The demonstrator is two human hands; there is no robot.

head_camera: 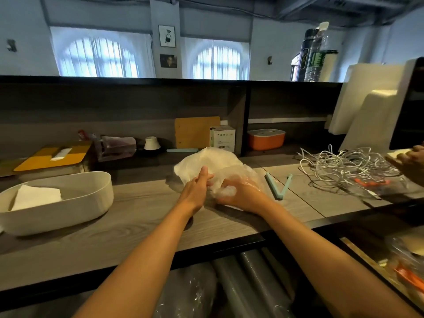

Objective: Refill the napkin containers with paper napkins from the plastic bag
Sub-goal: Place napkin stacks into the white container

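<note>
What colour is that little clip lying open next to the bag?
The open plastic bag clip is pale mint green, clearest in the head view.

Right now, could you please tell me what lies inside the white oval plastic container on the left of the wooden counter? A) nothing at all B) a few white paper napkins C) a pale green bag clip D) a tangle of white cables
B: a few white paper napkins lean against the left inner wall of the white oval plastic container.
</note>
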